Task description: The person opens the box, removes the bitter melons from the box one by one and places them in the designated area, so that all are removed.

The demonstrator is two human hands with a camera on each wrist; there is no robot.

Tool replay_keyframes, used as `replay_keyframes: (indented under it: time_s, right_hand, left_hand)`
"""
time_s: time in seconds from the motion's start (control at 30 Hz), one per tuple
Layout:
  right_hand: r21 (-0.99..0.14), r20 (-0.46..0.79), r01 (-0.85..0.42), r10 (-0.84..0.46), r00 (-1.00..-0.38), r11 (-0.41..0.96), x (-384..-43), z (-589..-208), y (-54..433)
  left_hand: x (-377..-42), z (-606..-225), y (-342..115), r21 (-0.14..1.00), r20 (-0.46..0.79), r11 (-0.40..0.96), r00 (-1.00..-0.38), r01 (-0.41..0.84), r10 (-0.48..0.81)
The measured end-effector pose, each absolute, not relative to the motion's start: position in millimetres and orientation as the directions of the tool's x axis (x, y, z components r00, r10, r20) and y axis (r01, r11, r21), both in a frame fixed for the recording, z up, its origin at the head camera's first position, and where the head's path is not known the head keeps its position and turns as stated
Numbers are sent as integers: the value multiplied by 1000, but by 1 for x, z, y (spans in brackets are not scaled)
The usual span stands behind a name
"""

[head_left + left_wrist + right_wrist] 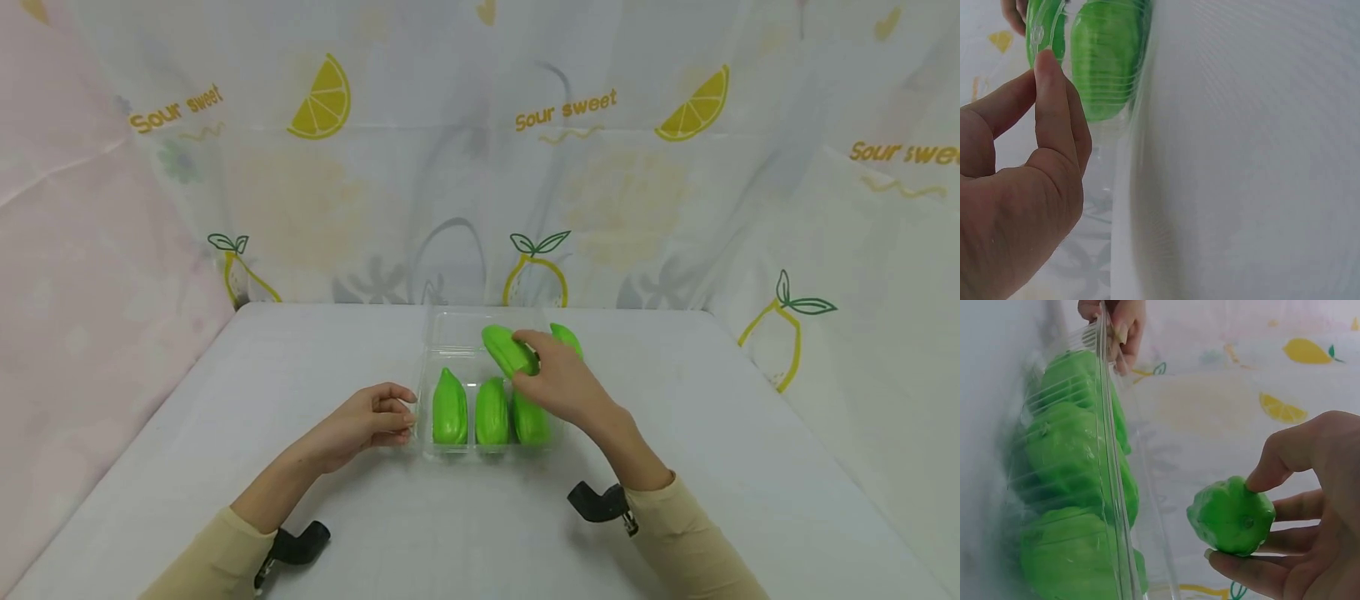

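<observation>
Head view: the fingers of the right hand (562,379) are clamped on a ridged green fruit (507,350), held above a clear plastic container (450,456) on the white tabletop (450,533). Three matching fruits (492,412) lie side by side in the container's near row; another fruit (567,337) shows beyond that hand, partly hidden. The left hand (366,427) pinches the container's left edge.

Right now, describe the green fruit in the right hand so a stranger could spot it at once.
On the white table, find the clear plastic box. Over it, the right hand grips a ridged green fruit. Unlike the three fruits lined up nearest the wearer, it is the only one held.
</observation>
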State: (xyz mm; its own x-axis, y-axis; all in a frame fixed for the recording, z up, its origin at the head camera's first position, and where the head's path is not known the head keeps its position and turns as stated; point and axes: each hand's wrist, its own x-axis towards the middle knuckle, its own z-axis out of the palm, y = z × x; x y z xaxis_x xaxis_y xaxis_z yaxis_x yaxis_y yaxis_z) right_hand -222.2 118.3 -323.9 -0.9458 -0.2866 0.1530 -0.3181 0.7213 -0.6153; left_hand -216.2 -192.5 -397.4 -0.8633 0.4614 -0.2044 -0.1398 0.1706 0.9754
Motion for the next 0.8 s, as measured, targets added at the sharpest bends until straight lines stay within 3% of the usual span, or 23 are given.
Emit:
replay_keyframes:
  time_s: [0.37,0.8]
  right_hand:
    - [-613,271,-337,-210,-939,715,-240,-327,143]
    - [-659,288,-278,-108,-952,699,-253,-324,172]
  left_hand:
    - [-215,-396,-193,976,-202,167,-860,-138,468]
    - [-215,-396,-193,976,-203,167,-860,-139,467]
